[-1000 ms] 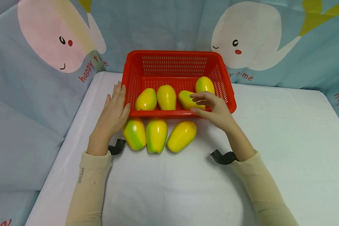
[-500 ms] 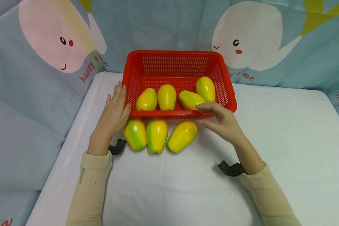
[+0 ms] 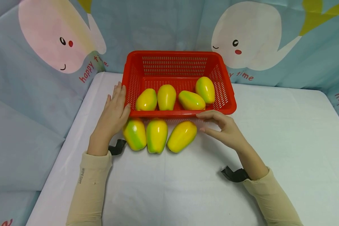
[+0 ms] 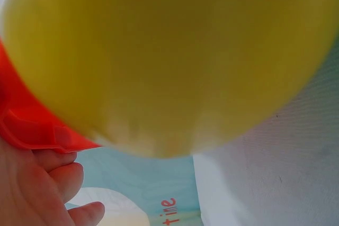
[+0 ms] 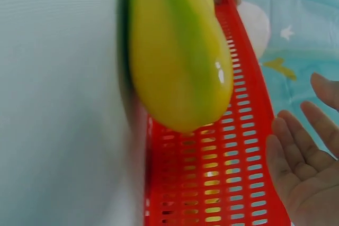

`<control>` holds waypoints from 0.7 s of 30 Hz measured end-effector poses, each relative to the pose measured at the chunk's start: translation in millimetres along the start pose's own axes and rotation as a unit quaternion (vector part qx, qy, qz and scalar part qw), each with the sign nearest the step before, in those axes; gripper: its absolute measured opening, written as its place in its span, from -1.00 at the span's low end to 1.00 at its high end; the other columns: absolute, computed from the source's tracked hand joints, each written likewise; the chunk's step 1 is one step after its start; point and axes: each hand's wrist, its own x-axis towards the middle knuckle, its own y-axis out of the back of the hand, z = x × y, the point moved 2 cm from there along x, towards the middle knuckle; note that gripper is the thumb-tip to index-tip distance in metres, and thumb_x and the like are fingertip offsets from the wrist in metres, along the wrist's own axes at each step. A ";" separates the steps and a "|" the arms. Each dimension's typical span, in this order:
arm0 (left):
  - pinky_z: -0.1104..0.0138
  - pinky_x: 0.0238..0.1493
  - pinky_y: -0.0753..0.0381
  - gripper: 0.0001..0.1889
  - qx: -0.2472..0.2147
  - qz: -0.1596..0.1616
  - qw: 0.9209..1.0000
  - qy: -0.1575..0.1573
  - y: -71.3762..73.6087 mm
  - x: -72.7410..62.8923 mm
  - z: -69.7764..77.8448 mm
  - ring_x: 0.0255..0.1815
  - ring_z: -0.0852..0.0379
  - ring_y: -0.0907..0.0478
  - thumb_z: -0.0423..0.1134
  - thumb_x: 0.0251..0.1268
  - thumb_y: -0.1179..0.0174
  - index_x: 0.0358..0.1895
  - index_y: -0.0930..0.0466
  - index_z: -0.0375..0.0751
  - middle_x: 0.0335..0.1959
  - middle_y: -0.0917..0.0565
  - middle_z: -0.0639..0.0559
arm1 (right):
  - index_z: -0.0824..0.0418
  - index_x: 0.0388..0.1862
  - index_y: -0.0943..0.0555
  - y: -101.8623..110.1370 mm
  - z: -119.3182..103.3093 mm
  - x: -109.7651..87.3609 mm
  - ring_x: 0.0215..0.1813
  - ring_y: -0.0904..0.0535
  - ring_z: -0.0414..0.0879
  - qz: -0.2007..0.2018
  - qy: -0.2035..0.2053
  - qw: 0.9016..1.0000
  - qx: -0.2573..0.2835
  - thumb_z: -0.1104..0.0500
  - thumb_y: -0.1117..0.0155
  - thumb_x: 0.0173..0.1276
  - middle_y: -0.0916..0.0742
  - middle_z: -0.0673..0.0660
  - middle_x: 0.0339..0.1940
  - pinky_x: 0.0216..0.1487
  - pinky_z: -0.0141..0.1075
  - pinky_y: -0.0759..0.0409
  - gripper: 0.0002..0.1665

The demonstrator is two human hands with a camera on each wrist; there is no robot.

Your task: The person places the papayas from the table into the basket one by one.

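Note:
A red slotted plastic basket point(image 3: 172, 115) holds several yellow-green, mango-like fruits point(image 3: 166, 97). Three more lie on the table against its front wall: a left one point(image 3: 134, 134), a middle one point(image 3: 156, 136) and a tilted right one point(image 3: 182, 137). My left hand point(image 3: 113, 111) rests against the basket's left side with its fingers straight. In the left wrist view a blurred fruit point(image 4: 169, 62) hides much of the scene. My right hand point(image 3: 223, 128) hovers by the basket's front right rim, fingers loosely bent, holding nothing. Its thumb is close to the right fruit, apart from it.
White cloth covers the table point(image 3: 164, 188). A blue curtain point(image 3: 169, 25) with whale prints stands right behind the basket and along the left side. Black wrist mounts point(image 3: 234, 174) stick out beneath both wrists.
My right hand has drawn back from over the fruits inside the basket, toward me and slightly right, to the front rim. The left hand, basket and fruits stay where they were.

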 end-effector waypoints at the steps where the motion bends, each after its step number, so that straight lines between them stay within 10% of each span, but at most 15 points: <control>1: -0.06 0.43 0.26 -0.33 0.000 0.000 1.000 -0.001 -0.2 0.1 0.0 0.52 0.00 0.30 -0.13 0.42 0.23 0.49 0.17 -0.33 0.53 0.18 -0.14 | 0.43 0.05 -0.53 -0.3 1.1 -0.8 0.10 -0.50 -0.09 -0.005 -0.003 1.000 -0.004 0.50 -0.29 0.15 -0.63 0.28 0.01 0.16 -0.31 -0.45 -0.56; 21: -0.01 0.43 0.31 -0.33 -0.004 -0.006 1.000 -0.003 -0.1 0.3 -0.1 0.52 0.00 0.32 -0.13 0.43 0.24 0.49 0.20 -0.31 0.53 0.20 -0.12 | 0.34 0.18 -0.49 -7.2 23.9 -1.6 0.16 -0.48 0.04 -0.095 -0.046 0.992 -0.064 0.34 -0.38 0.14 -0.60 0.16 0.14 0.15 -0.06 -0.48 -0.42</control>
